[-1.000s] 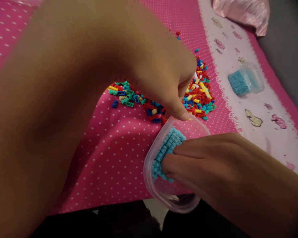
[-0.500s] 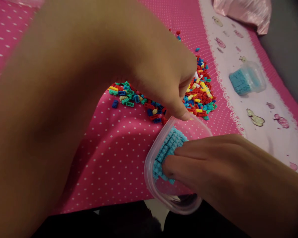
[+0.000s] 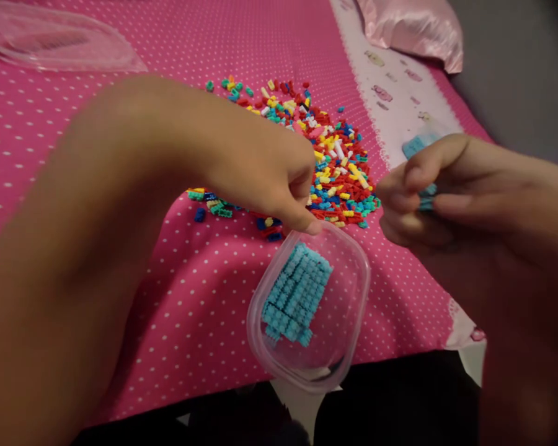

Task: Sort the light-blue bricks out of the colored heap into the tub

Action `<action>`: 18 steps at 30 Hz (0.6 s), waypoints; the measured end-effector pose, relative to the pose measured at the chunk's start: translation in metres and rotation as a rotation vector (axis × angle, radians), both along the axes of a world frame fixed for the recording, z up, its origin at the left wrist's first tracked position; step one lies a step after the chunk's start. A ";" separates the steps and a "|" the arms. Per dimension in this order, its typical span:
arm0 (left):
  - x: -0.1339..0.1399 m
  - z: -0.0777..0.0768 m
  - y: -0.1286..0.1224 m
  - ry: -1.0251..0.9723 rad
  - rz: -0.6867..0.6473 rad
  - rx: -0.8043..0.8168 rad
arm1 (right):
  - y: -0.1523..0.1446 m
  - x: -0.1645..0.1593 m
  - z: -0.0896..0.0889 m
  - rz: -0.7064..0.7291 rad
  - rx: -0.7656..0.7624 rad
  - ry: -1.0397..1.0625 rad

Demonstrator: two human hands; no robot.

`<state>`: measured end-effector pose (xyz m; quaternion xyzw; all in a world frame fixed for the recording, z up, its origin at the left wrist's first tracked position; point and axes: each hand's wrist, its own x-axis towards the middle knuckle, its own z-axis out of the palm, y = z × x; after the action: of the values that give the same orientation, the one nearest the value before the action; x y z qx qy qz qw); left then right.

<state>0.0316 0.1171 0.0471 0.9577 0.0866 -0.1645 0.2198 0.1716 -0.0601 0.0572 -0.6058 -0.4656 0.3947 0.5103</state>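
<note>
Lifted out of the tub (image 3: 353,291), the right hand (image 3: 428,198) pinches blue bricks (image 3: 426,197). Left hand (image 3: 270,179) grips its rim; many loose bricks (image 3: 335,167) remain.

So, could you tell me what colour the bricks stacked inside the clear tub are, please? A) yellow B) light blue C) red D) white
B: the clear tub, which the left hand touches at its rim, holds a neat stack of light blue bricks; the red, yellow and white ones lie in the loose pile on the pink dotted cloth.
</note>
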 end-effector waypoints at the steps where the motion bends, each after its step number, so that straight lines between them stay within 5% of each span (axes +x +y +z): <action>1: 0.000 -0.001 0.001 0.024 -0.003 -0.020 | 0.000 0.006 -0.004 -0.029 -0.015 0.093; 6: -0.001 -0.002 0.002 0.019 -0.004 -0.054 | -0.007 0.014 -0.010 -0.085 -0.074 0.118; 12: -0.002 0.000 0.001 -0.028 -0.097 0.009 | -0.013 0.009 -0.004 0.069 -0.173 -0.093; 18: -0.002 0.002 -0.002 -0.030 0.015 -0.020 | -0.010 0.004 0.000 0.202 -0.245 -0.128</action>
<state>0.0292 0.1155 0.0490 0.9571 0.0887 -0.1494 0.2318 0.1760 -0.0703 0.0575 -0.6376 -0.5041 0.4585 0.3595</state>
